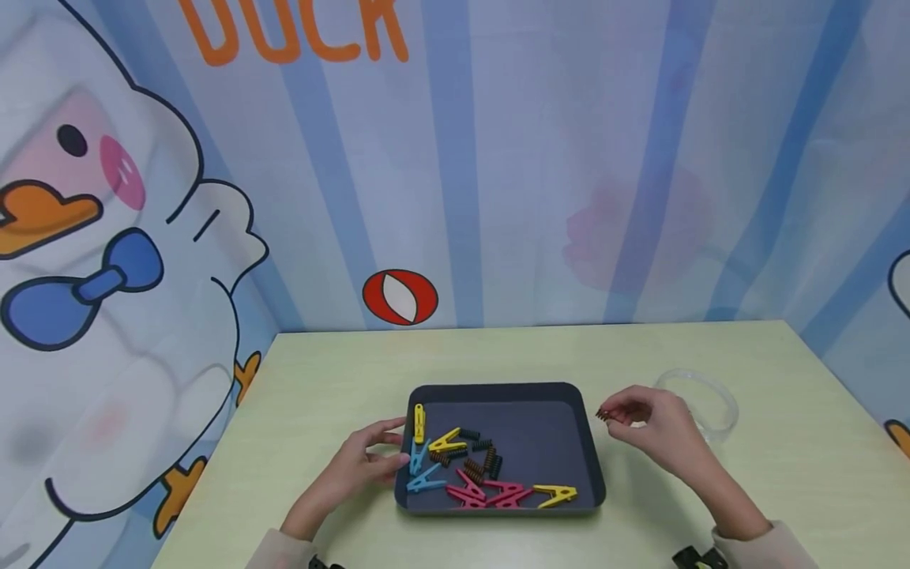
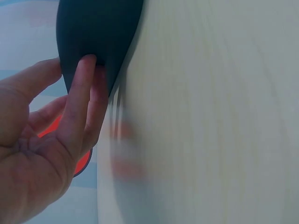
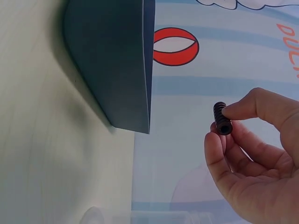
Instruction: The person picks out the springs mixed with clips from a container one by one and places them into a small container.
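Observation:
A dark grey tray (image 1: 554, 442) stands on the table. My left hand (image 1: 362, 462) holds its left side; in the left wrist view, fingertips (image 2: 86, 60) press on the tray's outer wall (image 2: 100, 28). To the right of the tray, raised off the table, my right hand (image 1: 654, 423) pinches a small brown coil spring (image 3: 222, 119) between thumb and fingers. Inside the tray lie a yellow clothespin (image 1: 419, 424), a blue clothespin (image 1: 425, 480), several pink clothespins (image 1: 465, 498), and more springs, such as a brown spring (image 1: 474, 472) and a black spring (image 1: 469, 434).
Behind the right hand a clear round container (image 1: 725, 395) stands on the pale wooden table (image 1: 341, 371), partly covered by that hand. A printed curtain (image 1: 512, 158) with a duck hangs behind the table.

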`<state>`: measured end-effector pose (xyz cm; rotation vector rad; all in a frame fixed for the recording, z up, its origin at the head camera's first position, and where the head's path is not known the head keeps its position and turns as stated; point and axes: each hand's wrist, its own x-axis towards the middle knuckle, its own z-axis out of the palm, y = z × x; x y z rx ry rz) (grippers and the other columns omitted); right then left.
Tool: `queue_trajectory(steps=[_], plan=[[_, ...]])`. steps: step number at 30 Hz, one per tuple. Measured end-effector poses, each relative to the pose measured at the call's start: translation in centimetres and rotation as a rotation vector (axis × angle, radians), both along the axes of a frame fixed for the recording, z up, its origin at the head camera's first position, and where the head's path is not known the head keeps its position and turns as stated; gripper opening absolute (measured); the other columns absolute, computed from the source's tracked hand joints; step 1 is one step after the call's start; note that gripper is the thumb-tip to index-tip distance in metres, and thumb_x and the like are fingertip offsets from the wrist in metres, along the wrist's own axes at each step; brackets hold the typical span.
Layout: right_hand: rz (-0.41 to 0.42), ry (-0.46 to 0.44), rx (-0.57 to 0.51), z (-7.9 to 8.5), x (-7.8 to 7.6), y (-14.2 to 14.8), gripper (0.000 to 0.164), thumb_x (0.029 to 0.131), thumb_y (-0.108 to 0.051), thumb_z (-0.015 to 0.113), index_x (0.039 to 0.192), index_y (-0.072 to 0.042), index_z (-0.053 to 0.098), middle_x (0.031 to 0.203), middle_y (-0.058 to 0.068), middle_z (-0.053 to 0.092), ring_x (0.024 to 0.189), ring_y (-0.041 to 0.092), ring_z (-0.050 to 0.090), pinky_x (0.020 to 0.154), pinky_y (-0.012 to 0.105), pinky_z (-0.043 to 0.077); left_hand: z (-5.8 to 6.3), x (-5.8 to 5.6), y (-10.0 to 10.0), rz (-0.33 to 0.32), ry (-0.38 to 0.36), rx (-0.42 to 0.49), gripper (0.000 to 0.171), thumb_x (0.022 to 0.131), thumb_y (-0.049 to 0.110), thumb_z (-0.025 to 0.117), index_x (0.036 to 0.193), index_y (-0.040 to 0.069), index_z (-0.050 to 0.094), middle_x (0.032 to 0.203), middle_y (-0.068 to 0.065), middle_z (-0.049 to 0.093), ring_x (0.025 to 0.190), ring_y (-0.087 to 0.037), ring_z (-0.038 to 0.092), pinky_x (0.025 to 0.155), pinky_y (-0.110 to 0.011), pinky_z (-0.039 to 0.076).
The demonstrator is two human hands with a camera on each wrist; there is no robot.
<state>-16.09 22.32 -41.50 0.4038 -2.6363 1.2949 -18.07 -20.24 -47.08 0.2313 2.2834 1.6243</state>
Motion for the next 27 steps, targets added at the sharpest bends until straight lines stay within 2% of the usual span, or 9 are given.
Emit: queue_trajectory(steps=[8, 19, 27], plan=[[-0.03, 0.01, 0.001, 0.5, 0.4, 1.1, 0.016, 0.082, 0.006, 0.074, 0.095, -0.005, 0.074, 0.088, 0.004, 0.072, 0.071, 0.009, 0.063, 0.063, 0.024, 0.053, 0.1, 0.0, -0.1, -0.025, -0.003, 0.015, 0.06, 0.095, 0.01, 0.069, 0.149, 0.002, 0.043, 0.129, -0.026, 0.056, 0.084, -0.026, 0.07, 0.071, -0.04, 0.061], [-0.035, 0.037, -0.023, 1.2, 0.5, 2.8, 0.016, 0.084, 0.006, 0.074, 0.099, -0.001, 0.073, 0.094, 0.009, 0.072, 0.074, 0.008, 0.064, 0.064, 0.02, 0.054, 0.0, 0.0, -0.2, -0.027, -0.001, 0.013, 0.06, 0.095, 0.011, 0.069, 0.148, 0.002, 0.044, 0.13, -0.027, 0.055, 0.084, -0.026, 0.07, 0.07, -0.039, 0.061], [-0.101, 0.063, 0.014, 1.7, 0.7, 4.1, 0.017, 0.085, 0.004, 0.074, 0.101, -0.002, 0.073, 0.095, 0.01, 0.072, 0.075, 0.004, 0.064, 0.062, 0.019, 0.053, 0.0, 0.0, -0.3, -0.027, 0.001, 0.021, 0.06, 0.095, 0.011, 0.069, 0.149, 0.002, 0.043, 0.13, -0.028, 0.055, 0.084, -0.026, 0.07, 0.071, -0.039, 0.061]])
